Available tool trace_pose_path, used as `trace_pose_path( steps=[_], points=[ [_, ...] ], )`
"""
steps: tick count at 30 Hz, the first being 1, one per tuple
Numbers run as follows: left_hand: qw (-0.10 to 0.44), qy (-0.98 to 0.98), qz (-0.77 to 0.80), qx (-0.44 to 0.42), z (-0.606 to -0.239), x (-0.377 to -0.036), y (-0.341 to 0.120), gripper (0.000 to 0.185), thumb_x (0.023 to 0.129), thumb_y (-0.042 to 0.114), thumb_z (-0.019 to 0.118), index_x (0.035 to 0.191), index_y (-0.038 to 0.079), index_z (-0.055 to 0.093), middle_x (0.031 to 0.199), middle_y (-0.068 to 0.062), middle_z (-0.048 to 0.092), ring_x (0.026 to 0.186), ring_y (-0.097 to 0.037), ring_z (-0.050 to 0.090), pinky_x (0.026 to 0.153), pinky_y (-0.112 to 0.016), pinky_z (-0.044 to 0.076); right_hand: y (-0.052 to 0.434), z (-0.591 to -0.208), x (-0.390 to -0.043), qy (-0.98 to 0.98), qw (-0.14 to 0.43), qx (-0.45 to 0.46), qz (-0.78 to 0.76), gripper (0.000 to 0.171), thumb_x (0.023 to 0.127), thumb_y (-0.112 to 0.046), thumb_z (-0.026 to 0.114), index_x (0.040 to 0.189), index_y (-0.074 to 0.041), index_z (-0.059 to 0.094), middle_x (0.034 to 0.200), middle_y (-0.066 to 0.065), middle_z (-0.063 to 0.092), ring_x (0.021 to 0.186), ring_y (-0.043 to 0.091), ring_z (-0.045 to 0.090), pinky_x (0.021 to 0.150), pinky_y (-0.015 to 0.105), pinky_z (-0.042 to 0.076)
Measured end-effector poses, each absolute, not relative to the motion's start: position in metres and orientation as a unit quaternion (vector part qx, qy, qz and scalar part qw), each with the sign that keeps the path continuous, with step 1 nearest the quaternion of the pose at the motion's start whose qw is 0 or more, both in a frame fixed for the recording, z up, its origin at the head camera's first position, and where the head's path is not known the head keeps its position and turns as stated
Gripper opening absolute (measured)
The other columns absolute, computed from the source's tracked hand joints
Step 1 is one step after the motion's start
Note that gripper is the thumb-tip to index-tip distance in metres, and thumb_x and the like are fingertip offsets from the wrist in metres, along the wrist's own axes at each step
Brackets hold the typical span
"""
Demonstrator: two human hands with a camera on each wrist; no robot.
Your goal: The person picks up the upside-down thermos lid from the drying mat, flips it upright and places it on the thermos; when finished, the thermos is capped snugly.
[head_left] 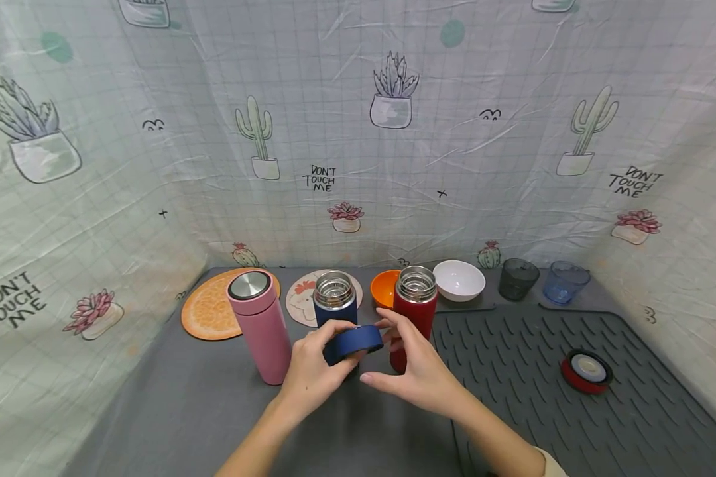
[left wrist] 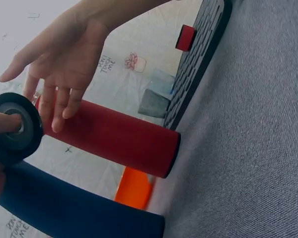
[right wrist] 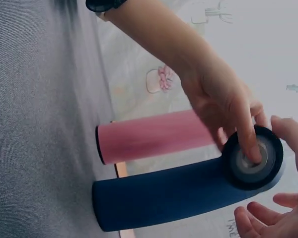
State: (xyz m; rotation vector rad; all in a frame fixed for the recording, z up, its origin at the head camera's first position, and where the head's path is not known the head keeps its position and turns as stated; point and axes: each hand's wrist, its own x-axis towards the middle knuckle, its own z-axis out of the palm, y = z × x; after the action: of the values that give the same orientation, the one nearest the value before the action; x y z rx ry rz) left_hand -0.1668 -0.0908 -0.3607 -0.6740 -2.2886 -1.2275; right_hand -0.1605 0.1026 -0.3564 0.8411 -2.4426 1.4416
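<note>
Head view from where I stand: both hands meet in front of the navy flask point(head_left: 335, 311), which stands open-mouthed on the grey tabletop point(head_left: 203, 404). The left hand point(head_left: 313, 371) holds the navy lid point(head_left: 358, 340) off the flask, just in front of its body, fingers point(head_left: 334, 328) curled round the rim; the left wrist view shows one fingertip point(left wrist: 5, 122) pressed into the lid's inner face. The right hand point(head_left: 414, 371) touches the lid's other edge with its thumb, the remaining fingers point(left wrist: 59, 106) loosely spread and lying across the red flask point(head_left: 414, 311), which is also open. A pink flask point(head_left: 260, 324) with its steel cap on stands just left of the navy one. Further right, a red lid point(head_left: 587, 371) lies on the ribbed dark mat point(head_left: 531, 397). Along the back sit an orange bowl point(head_left: 384, 288), a white bowl point(head_left: 459, 279), a grey cup point(head_left: 517, 279) and a blue cup point(head_left: 564, 281).
</note>
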Motion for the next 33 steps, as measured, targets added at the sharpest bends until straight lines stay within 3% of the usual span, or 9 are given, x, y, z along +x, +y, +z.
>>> trace_pose_path(
  steps=[6, 10, 14, 21, 27, 33],
  points=[
    [0.322, -0.781, -0.392, -0.364, -0.359, -0.169, -0.092, 0.044, 0.065, -0.002, 0.078, 0.104, 0.015, 0.065, 0.108, 0.001, 0.064, 0.108, -0.019, 0.054, 0.092, -0.042, 0.038, 0.106, -0.36, -0.167, -0.778, 0.031, 0.3, 0.551, 0.07, 0.081, -0.019, 0.071, 0.138, -0.017, 0.031, 0.124, 0.005, 0.045, 0.106, 0.019, 0.047, 0.089, 0.034, 0.044],
    [0.366, -0.739, -0.358, -0.438, -0.358, -0.17, -0.088, 0.038, 0.069, -0.004, 0.073, 0.101, 0.014, 0.065, 0.108, -0.001, 0.065, 0.109, -0.023, 0.053, 0.088, -0.039, 0.039, 0.107, -0.361, -0.167, -0.735, -0.008, 0.322, 0.596, 0.067, 0.083, -0.016, 0.068, 0.139, -0.014, 0.03, 0.133, 0.006, 0.04, 0.117, 0.021, 0.043, 0.096, 0.031, 0.04],
    [0.4, -0.702, -0.335, -0.486, -0.358, -0.17, -0.085, 0.035, 0.071, -0.007, 0.064, 0.098, 0.014, 0.065, 0.107, -0.002, 0.066, 0.108, -0.026, 0.053, 0.086, -0.037, 0.039, 0.105, -0.361, -0.165, -0.692, -0.04, 0.346, 0.632, 0.068, 0.082, -0.01, 0.068, 0.138, -0.009, 0.031, 0.134, 0.008, 0.038, 0.114, 0.023, 0.048, 0.091, 0.032, 0.044],
    [0.409, -0.694, -0.323, -0.496, -0.358, -0.171, -0.085, 0.043, 0.064, -0.011, 0.06, 0.098, 0.014, 0.065, 0.106, -0.003, 0.065, 0.108, -0.026, 0.053, 0.086, -0.037, 0.039, 0.105, -0.36, -0.165, -0.687, 0.007, 0.378, 0.62, 0.065, 0.08, -0.005, 0.069, 0.135, -0.005, 0.036, 0.132, 0.01, 0.042, 0.108, 0.024, 0.051, 0.086, 0.034, 0.048],
    [0.412, -0.714, -0.289, -0.488, -0.348, -0.169, -0.094, 0.024, 0.081, 0.009, 0.068, 0.104, 0.014, 0.065, 0.113, -0.006, 0.062, 0.112, -0.027, 0.051, 0.091, -0.039, 0.037, 0.105, -0.357, -0.164, -0.69, 0.017, 0.37, 0.621, 0.066, 0.078, -0.002, 0.071, 0.134, -0.009, 0.038, 0.129, 0.009, 0.046, 0.111, 0.024, 0.05, 0.09, 0.034, 0.045],
    [0.415, -0.734, -0.308, -0.441, -0.338, -0.169, -0.108, 0.036, 0.077, 0.011, 0.068, 0.112, 0.012, 0.061, 0.13, -0.017, 0.046, 0.12, -0.037, 0.039, 0.102, -0.041, 0.029, 0.104, -0.352, -0.164, -0.681, 0.033, 0.362, 0.635, 0.065, 0.077, 0.001, 0.071, 0.133, -0.011, 0.041, 0.126, 0.008, 0.049, 0.11, 0.025, 0.052, 0.091, 0.035, 0.044]
  ],
)
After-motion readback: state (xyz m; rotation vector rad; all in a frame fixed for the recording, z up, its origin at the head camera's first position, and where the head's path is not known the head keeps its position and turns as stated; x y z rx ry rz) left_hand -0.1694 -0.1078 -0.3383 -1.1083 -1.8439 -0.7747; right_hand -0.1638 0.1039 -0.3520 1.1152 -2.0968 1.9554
